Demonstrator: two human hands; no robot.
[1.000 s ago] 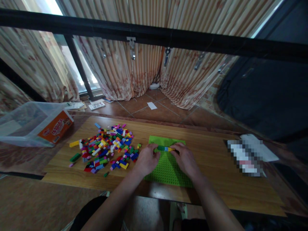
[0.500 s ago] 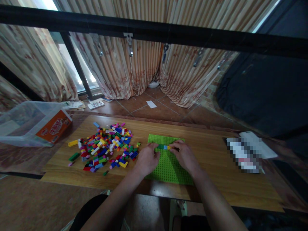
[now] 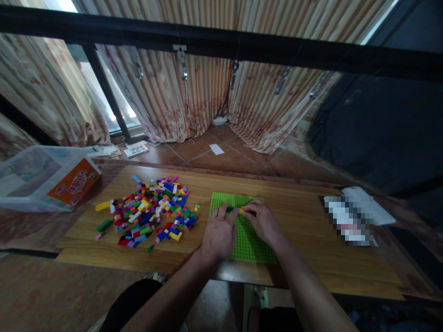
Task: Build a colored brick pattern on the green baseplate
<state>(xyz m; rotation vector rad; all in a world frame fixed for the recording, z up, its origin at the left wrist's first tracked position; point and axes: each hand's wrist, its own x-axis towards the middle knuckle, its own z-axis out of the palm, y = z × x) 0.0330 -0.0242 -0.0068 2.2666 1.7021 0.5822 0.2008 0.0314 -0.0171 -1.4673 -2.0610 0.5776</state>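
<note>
A green baseplate [image 3: 249, 251] lies on the wooden table in front of me. Across its upper part runs a short row of building bricks, with a dark green brick [image 3: 230, 209] and a yellow brick [image 3: 241, 210] showing. My left hand [image 3: 220, 233] is bent over the left part of this row, its fingertips on the bricks and covering most of them. At the row's right end, my right hand [image 3: 262, 220] has thumb and fingers closed around the yellow brick.
A spread heap of loose coloured bricks [image 3: 145, 205] covers the table's left side. Beyond it stands a clear plastic bin [image 3: 44, 184] with an orange label. A blurred packet [image 3: 348, 223] lies at the right. A dark rail [image 3: 207, 34] with hooks crosses above the table.
My left hand has slid right and over the row, so its blue part is now mostly hidden. My right hand stays at the yellow end. The view has shifted slightly.
</note>
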